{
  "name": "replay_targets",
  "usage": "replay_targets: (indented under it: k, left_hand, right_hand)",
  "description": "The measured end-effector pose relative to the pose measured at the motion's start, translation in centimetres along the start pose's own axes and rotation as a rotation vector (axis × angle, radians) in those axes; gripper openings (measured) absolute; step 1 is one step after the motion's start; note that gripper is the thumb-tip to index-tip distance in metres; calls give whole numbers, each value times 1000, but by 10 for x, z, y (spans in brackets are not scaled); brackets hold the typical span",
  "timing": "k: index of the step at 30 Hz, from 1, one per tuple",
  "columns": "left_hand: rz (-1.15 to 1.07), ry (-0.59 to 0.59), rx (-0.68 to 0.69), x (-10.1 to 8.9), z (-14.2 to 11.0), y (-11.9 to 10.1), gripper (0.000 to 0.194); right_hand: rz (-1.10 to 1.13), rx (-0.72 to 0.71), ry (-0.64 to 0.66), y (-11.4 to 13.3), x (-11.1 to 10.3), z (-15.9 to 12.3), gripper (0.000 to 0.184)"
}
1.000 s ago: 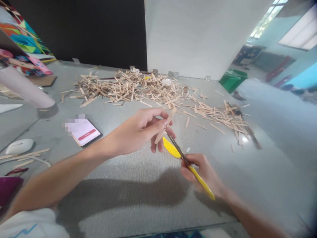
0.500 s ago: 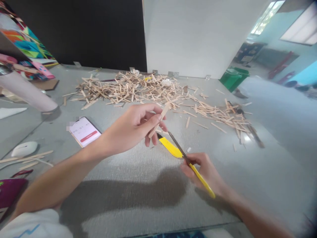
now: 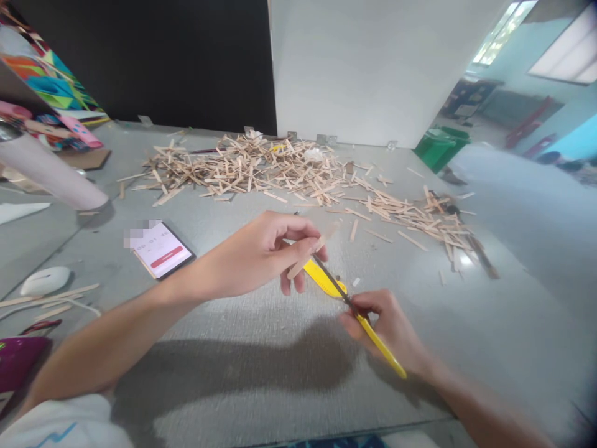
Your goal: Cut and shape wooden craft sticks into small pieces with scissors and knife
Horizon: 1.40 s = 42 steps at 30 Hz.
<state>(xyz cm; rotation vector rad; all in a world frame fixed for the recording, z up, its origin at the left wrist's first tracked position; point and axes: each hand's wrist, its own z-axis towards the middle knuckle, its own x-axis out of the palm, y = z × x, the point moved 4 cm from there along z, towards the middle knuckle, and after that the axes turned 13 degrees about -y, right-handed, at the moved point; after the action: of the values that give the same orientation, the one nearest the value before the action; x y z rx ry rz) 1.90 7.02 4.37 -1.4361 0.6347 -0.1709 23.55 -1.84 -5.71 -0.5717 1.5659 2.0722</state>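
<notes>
Between thumb and fingers of my left hand is a flat wooden craft stick, slanting up to the right and blurred at its far end. My right hand, lower right, is closed around yellow-handled scissors, seen nearly edge-on. Their dark, narrow blades reach up and left to the fingers of my left hand; I cannot tell whether they touch the stick. A yellow cutter knife lies on the table beneath the blades, partly hidden by my left hand.
A heap of wooden sticks spreads along the back, with more sticks at right. A phone, a white mouse and a pale bottle are at left. A green bin stands beyond the table.
My left hand has moved slightly right and down with the stick, closer to the scissors blades. My right hand and the scissors have barely moved.
</notes>
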Motion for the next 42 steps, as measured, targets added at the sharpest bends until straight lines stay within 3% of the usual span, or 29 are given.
replay_targets:
  k: [11, 23, 38, 42]
  left_hand:
    - [-103, 40, -47, 2, 3, 2, 27]
    - [-346, 201, -169, 7, 6, 10, 24]
    - [-144, 241, -183, -1, 5, 7, 33]
    - [-76, 150, -131, -12, 8, 5, 29]
  right_hand:
    - [-15, -11, 35, 1, 3, 4, 52]
    - [94, 34, 153, 0, 10, 1, 52]
    - [167, 77, 262, 0, 10, 2, 48]
    - [202, 80, 281, -1, 9, 2, 46]
